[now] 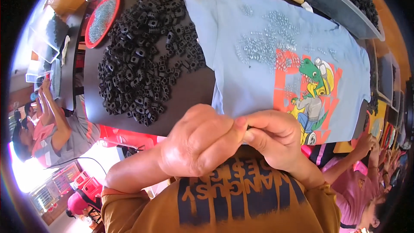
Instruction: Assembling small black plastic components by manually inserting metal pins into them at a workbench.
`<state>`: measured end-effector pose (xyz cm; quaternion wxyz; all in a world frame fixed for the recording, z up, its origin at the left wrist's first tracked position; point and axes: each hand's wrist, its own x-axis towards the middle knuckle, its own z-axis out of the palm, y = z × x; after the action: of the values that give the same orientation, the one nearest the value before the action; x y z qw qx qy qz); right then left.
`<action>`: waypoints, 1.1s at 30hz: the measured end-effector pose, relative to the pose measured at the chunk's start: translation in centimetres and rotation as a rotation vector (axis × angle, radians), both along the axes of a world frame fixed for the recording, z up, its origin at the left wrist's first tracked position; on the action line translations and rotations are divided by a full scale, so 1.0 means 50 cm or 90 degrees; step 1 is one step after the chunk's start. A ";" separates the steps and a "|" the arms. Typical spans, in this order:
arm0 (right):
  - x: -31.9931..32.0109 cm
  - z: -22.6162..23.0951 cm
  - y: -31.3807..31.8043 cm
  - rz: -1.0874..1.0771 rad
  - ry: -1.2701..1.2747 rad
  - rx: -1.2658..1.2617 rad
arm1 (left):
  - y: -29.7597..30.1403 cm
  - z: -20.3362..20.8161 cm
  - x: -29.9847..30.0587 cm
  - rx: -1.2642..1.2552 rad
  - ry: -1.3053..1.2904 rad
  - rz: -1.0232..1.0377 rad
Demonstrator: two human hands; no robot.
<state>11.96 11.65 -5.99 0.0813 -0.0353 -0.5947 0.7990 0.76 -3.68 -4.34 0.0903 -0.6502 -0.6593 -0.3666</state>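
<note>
My left hand (202,141) and my right hand (278,137) meet fingertip to fingertip in front of my chest, at the table's near edge. Both are closed in a pinch. A tiny dark bit shows between the fingertips; most of it is hidden, so its kind is unclear. Just beyond lies a light blue T-shirt (246,90) with a cartoon dinosaur print, spread on the dark table (189,88). Many small shiny silvery pieces (269,39) are scattered over the shirt. Left of it is a big heap of small black plastic parts (138,60).
A red-rimmed round dish (102,19) of silvery pieces stands at the far left. At the far right, a clear tub (340,6) holds more black parts. Other people work at both sides: one person (56,133) at the left, another in pink (349,185) at the right.
</note>
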 end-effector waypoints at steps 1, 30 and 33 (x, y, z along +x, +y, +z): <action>0.001 0.002 0.002 0.004 -0.007 0.003 | 0.002 -0.009 0.000 0.021 -0.005 -0.002; -0.001 0.015 0.004 -0.001 -0.003 0.067 | 0.263 0.204 -0.312 -0.180 -0.509 0.077; -0.010 0.001 0.009 -0.052 0.007 0.080 | 0.204 0.176 -0.323 -0.251 -0.320 0.188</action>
<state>11.46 12.09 -5.94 0.1192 -0.0502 -0.6411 0.7565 -15.39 6.52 4.46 -0.1499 -0.4424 -0.8059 -0.3639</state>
